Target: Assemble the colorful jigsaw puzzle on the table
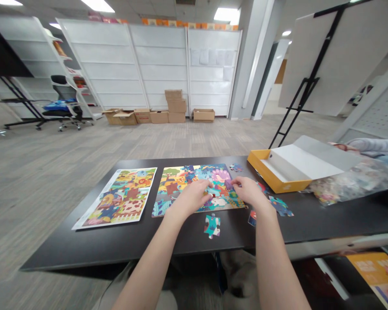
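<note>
On the black table lies a partly assembled jigsaw puzzle (168, 187) with colourful animals. My left hand (192, 198) rests over its middle, thumb and forefinger apart, with puzzle showing between them; its other fingers are hidden. At the puzzle's right side, my right hand (249, 191) pinches a purple puzzle piece (229, 184) between thumb and fingertips. A loose teal piece (212, 226) lies in front of the puzzle. More loose pieces (280, 206) lie right of my right wrist, and another (252, 218) is partly behind that forearm. Beyond the puzzle's far right corner is a dark blue piece (236, 167).
A printed picture sheet (116, 196) with animals lies left of the puzzle. An open yellow box (280, 185) with a raised white lid stands at the right, beside a clear plastic bag (352, 185). Cardboard boxes (203, 115) and white shelving (161, 64) stand across the room.
</note>
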A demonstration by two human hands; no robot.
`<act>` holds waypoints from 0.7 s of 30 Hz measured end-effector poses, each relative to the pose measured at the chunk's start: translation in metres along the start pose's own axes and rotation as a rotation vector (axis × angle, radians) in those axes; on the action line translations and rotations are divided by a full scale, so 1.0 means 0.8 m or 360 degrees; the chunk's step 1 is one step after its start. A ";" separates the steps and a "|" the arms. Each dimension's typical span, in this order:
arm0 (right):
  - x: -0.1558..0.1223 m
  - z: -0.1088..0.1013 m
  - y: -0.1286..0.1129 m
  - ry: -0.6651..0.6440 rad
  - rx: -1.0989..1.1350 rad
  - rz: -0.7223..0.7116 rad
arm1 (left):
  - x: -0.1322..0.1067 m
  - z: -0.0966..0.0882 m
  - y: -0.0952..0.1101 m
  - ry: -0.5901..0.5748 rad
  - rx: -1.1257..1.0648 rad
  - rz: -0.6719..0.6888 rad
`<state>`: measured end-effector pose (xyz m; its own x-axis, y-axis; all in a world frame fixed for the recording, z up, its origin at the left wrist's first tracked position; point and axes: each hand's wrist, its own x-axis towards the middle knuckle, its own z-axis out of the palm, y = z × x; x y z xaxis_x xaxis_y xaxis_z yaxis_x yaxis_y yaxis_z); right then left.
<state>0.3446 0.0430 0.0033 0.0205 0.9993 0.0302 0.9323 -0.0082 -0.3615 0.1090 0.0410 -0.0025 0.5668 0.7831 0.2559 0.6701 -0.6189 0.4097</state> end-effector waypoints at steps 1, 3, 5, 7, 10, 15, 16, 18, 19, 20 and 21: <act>-0.001 0.000 0.001 -0.0011 0.0006 -0.0007 | 0.003 0.004 0.000 -0.0006 -0.0010 0.0009; -0.002 -0.002 0.003 -0.0030 0.0016 -0.0020 | 0.008 0.011 0.002 -0.0013 -0.0034 0.0020; -0.005 -0.003 0.004 -0.0048 0.0022 -0.0039 | 0.012 0.017 0.006 -0.0024 -0.0050 0.0007; -0.007 -0.004 0.004 -0.0068 0.0031 -0.0062 | 0.015 0.022 0.012 -0.0046 -0.0037 -0.0021; -0.011 -0.007 0.001 -0.0110 0.0059 -0.0084 | 0.016 0.027 0.016 -0.0063 -0.0006 -0.0034; -0.015 -0.013 -0.003 -0.0154 0.0099 -0.0079 | 0.016 0.032 0.015 -0.0026 -0.0030 0.0025; -0.016 -0.014 -0.003 -0.0155 0.0100 -0.0080 | 0.016 0.032 0.014 -0.0014 -0.0035 0.0031; -0.018 -0.016 -0.003 -0.0160 0.0102 -0.0088 | 0.016 0.032 0.013 0.0005 -0.0055 0.0051; -0.018 -0.016 -0.003 -0.0162 0.0103 -0.0095 | 0.016 0.032 0.013 0.0013 -0.0070 0.0063; -0.018 -0.017 -0.003 -0.0162 0.0106 -0.0103 | 0.017 0.032 0.012 0.0024 -0.0087 0.0070; -0.019 -0.017 -0.003 -0.0159 0.0109 -0.0110 | 0.017 0.032 0.011 0.0037 -0.0106 0.0072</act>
<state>0.3471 0.0277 0.0161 -0.0820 0.9960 -0.0346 0.9033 0.0596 -0.4248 0.1350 0.0446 -0.0174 0.5841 0.7560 0.2955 0.6103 -0.6490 0.4542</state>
